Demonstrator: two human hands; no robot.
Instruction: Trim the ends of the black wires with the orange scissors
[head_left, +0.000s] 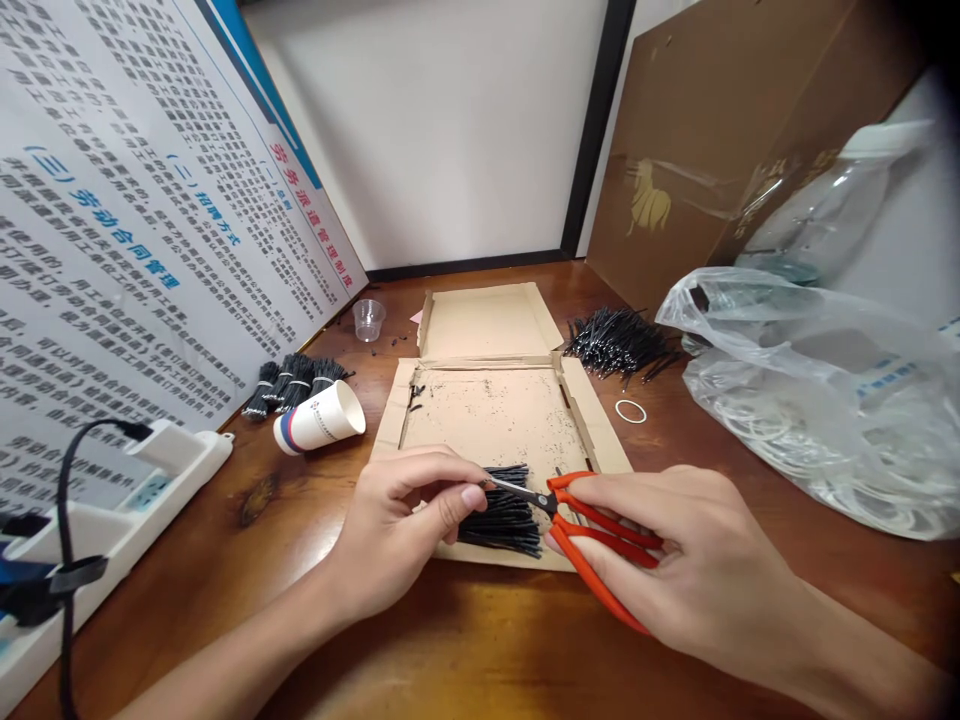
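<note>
My right hand (690, 550) grips red-handled scissors (600, 540), their narrow blades pointing left to the fingertips of my left hand (420, 510). The thumb and index finger of that left hand are pinched together at the blade tips. Whatever small piece they hold is mostly hidden; it may be the end of a black strand. Just below the blades, a row of short black wire-like strands (502, 525) lies side by side on the opened cardboard box (480, 415). Tiny dark scraps are scattered over the cardboard.
Bundled black strands (296, 380) and a tipped paper cup (322, 418) lie to the left, near a clear plastic cup (368, 320) and a power strip (127, 525). At right are a loose pile of strands (619, 340), a white ring (631, 411) and a plastic bag (810, 410).
</note>
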